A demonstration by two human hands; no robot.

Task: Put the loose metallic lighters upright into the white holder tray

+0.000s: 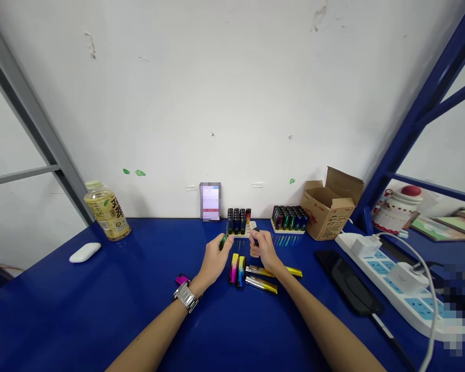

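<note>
My left hand (214,261), a metal watch on its wrist, is closed around a green lighter (223,241) above the blue table (101,310). My right hand (264,249) is closed on a small dark lighter (256,238), held close to a tray of dark lighters (238,221). Between my forearms lie several coloured lighters (237,269) and two gold ones (261,283). A pink lighter (182,280) lies by my left wrist.
A second tray of lighters (289,219) and an open cardboard box (329,206) stand at the back right. A black phone (349,289) and a white power strip (395,281) lie to the right. A drink bottle (106,209) and white mouse (84,252) sit left.
</note>
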